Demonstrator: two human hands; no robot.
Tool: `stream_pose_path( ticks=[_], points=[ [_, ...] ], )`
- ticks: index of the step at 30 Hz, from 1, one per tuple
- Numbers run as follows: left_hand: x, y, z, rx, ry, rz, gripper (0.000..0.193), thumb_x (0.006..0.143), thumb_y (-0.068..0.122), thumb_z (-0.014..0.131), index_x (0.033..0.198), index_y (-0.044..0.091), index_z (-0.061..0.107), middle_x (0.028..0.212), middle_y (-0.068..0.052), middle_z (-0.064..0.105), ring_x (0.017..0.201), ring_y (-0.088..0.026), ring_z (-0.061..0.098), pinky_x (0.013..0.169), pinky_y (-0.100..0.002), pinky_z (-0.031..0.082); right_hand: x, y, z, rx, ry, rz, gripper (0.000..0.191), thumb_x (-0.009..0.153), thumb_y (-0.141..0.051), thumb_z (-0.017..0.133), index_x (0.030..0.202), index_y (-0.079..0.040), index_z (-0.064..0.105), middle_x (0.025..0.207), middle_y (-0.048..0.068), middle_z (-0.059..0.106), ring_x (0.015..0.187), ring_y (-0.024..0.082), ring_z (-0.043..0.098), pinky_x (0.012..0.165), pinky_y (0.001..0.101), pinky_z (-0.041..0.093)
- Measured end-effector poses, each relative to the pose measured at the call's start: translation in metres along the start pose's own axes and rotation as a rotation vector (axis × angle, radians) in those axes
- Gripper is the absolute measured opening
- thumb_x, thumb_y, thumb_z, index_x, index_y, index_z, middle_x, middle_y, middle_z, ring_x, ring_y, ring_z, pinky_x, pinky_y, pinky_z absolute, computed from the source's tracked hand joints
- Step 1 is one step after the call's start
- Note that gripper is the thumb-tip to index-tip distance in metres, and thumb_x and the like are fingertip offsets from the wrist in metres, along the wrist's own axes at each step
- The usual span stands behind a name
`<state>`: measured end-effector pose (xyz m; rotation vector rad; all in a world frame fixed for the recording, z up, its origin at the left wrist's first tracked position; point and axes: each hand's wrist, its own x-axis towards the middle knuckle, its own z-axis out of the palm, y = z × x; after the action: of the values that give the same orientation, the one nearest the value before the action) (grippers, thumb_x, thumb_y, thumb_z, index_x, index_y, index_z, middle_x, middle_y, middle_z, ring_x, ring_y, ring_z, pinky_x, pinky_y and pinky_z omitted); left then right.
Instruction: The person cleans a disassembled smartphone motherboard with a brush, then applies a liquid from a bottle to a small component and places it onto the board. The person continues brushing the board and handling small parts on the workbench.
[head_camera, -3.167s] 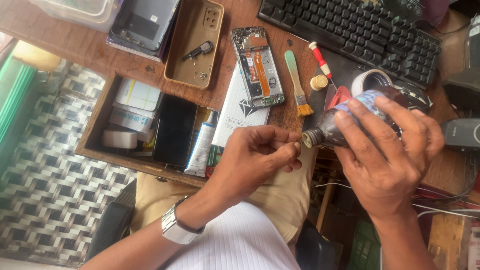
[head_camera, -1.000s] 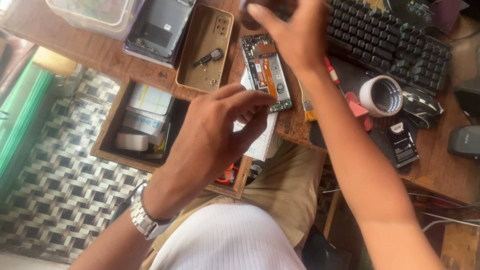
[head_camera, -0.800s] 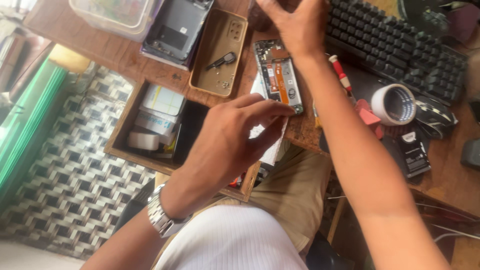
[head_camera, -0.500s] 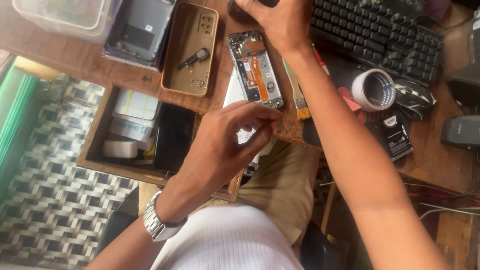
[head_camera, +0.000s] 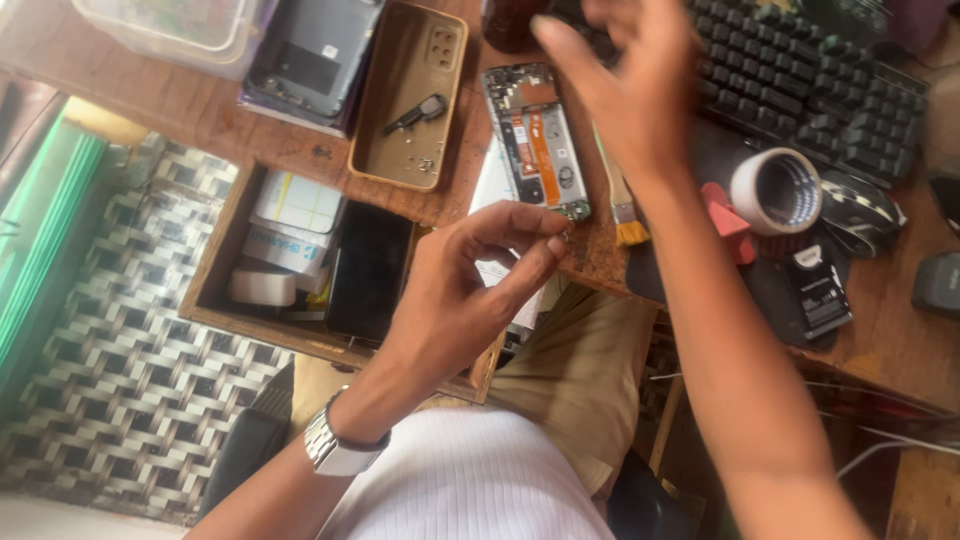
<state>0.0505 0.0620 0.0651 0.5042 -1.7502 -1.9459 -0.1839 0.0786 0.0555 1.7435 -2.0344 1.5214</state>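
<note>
Opened phone (head_camera: 537, 140) between both hands.

Opened phone (head_camera: 538, 142) face-down, innards exposed, desk edge.

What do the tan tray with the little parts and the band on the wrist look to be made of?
The tan tray looks like soft matte plastic or rubber, probably a phone case, judging by its camera cutouts. The wrist band seems polished metal: silvery links with a sheen.
</note>
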Motion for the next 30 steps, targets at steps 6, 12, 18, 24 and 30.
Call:
stream_pose_path(
  ticks=[6, 12, 18, 24, 30],
  points=[
    [0.006, -0.019, 0.010, -0.362, 0.092, -0.143, 0.025, 0.098, 0.015, 0.071, 0.118, 0.000, 0.070, 0.099, -0.003, 0.072, 0.091, -0.008, 0.067, 0.084, -0.025, 0.057, -0.101, -0.087, -0.029, 0.302, -0.007, 0.588, 0.016, 0.105, -0.006, 0.072, 0.120, 0.000, 0.071, 0.104, 0.005, 0.071, 0.093, 0.009, 0.064, 0.088, 0.0240, 0.055],
    [0.007, -0.031, 0.031, -0.533, 0.004, -0.238, 0.024, 0.097, 0.013, 0.069, 0.116, 0.000, 0.065, 0.095, -0.004, 0.073, 0.089, -0.008, 0.069, 0.083, -0.025, 0.056, -0.138, -0.109, -0.021, 0.390, 0.179, 0.684, 0.019, 0.091, 0.004, 0.074, 0.109, 0.001, 0.068, 0.105, 0.006, 0.072, 0.095, 0.012, 0.073, 0.088, 0.0279, 0.062],
    [0.005, -0.029, 0.027, -0.407, -0.061, -0.243, 0.020, 0.100, 0.016, 0.067, 0.114, 0.001, 0.066, 0.091, -0.002, 0.073, 0.086, -0.006, 0.067, 0.076, -0.023, 0.052, -0.142, -0.113, -0.031, 0.228, 0.159, 0.581, 0.013, 0.094, 0.001, 0.076, 0.107, 0.002, 0.073, 0.108, 0.007, 0.070, 0.098, 0.013, 0.068, 0.089, 0.0282, 0.057],
    [0.002, -0.023, 0.017, -0.079, -0.057, -0.266, 0.021, 0.102, 0.021, 0.064, 0.112, 0.003, 0.069, 0.090, -0.003, 0.075, 0.076, -0.007, 0.060, 0.063, -0.023, 0.050, -0.148, -0.104, -0.027, 0.567, 0.242, 0.644, 0.009, 0.098, -0.004, 0.074, 0.107, -0.001, 0.072, 0.102, 0.003, 0.069, 0.095, 0.010, 0.067, 0.094, 0.0292, 0.062],
    [0.008, -0.015, 0.001, 0.277, 0.042, 0.149, 0.032, 0.094, 0.005, 0.062, 0.126, 0.005, 0.062, 0.123, -0.005, 0.068, 0.091, -0.009, 0.067, 0.068, -0.024, 0.058, -0.157, -0.095, -0.025, 0.569, 0.314, 0.805, 0.017, 0.095, -0.005, 0.077, 0.111, 0.001, 0.075, 0.094, 0.003, 0.072, 0.084, 0.009, 0.063, 0.081, 0.0227, 0.052]
  ],
)
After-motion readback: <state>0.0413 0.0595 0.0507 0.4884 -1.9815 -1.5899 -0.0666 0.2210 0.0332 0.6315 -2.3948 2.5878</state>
